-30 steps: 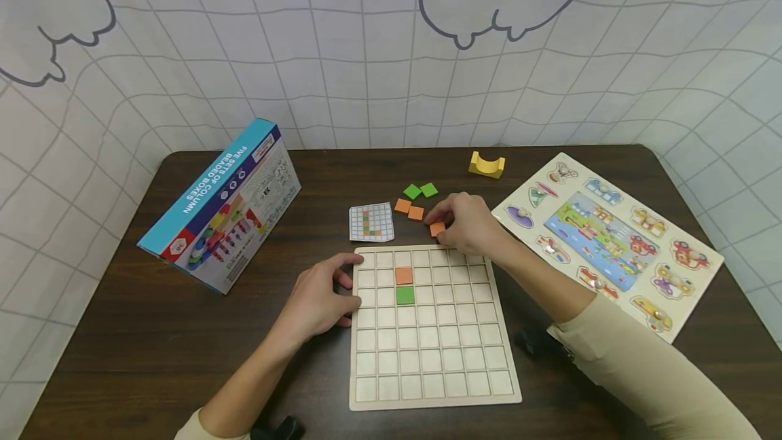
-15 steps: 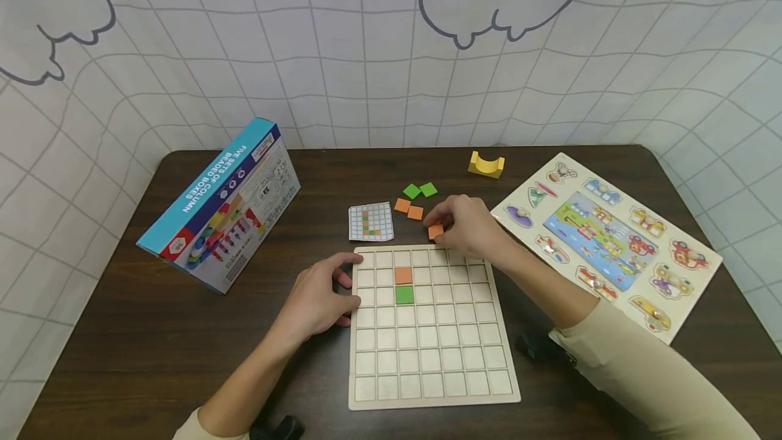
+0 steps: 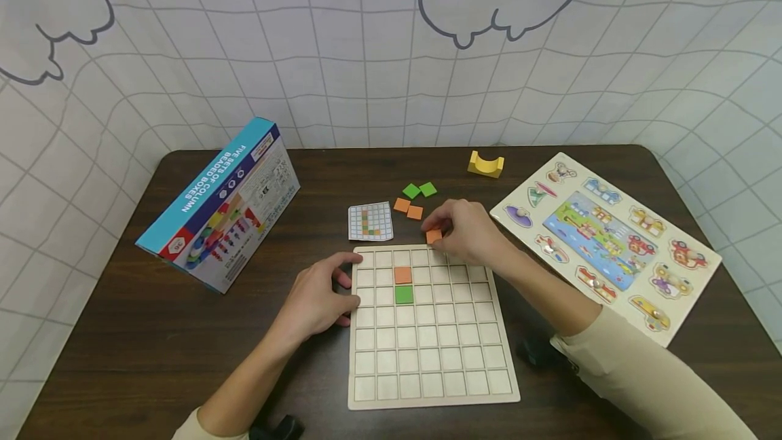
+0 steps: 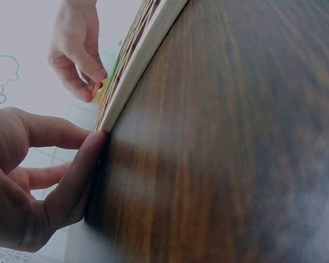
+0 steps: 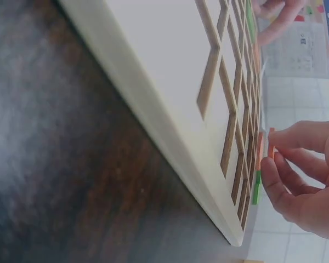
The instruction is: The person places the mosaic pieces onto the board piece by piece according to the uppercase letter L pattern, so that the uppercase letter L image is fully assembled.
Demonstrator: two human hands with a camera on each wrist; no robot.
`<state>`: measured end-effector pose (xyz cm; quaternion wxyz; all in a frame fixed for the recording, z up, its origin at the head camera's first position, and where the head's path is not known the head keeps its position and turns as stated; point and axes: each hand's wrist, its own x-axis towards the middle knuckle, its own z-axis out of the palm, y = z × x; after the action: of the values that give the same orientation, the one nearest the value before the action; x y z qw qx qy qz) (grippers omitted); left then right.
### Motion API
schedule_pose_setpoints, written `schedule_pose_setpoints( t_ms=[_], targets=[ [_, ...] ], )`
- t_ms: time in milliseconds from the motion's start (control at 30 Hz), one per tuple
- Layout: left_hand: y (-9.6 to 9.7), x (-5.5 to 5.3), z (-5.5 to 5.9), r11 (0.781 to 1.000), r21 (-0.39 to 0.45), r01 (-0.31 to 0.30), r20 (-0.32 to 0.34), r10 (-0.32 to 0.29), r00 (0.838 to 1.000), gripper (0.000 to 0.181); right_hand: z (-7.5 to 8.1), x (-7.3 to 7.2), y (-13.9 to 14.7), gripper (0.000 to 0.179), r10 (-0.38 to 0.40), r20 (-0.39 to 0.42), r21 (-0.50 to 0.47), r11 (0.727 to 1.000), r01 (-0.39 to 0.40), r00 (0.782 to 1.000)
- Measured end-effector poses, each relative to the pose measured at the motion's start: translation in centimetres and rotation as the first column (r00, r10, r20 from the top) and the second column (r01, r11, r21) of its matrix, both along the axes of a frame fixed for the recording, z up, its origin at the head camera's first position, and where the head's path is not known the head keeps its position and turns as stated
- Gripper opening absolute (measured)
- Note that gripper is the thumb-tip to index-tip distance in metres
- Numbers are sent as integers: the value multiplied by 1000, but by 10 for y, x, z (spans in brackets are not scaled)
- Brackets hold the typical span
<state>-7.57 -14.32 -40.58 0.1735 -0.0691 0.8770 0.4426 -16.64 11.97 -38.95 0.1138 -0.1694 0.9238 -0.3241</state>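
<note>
Between thumb and fingers my right hand (image 3: 469,231) pinches an orange tile (image 3: 434,236), just past the far edge of a pale grid board (image 3: 435,400). In the right wrist view the tile (image 5: 271,143) stands on edge in that grip. Fingertips of my left hand (image 3: 315,299) touch the board's left edge near its far corner. One orange tile (image 3: 402,275) and one green tile (image 3: 404,295) sit in neighbouring squares of the board. Beyond the board lie two loose orange tiles (image 3: 415,212) and two green tiles (image 3: 427,189).
A small pattern card (image 3: 370,221) lies behind the board. At the left stands a cardboard box (image 3: 222,206). A wooden picture puzzle (image 3: 605,250) lies under my right forearm's far side, and a yellow arched block (image 3: 486,165) sits at the back of the table.
My right hand has shifted slightly left with the orange tile. My left hand and the tiles on the board stay where they were.
</note>
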Motion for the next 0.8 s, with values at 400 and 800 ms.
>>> schedule_pose_setpoints(
  t_ms=[400, 800],
  targets=[
    [0, 1, 1, 1000, 0, 15, -7, -15, 1000, 65, 0, 10, -1, 24, -7, 10, -19, 1000, 7, 1000],
    [0, 2, 2, 1000, -6, 17, -10, -17, 1000, 65, 1, 20, -3, 25, -1, 34, -26, 1000, 2, 999]
  ],
)
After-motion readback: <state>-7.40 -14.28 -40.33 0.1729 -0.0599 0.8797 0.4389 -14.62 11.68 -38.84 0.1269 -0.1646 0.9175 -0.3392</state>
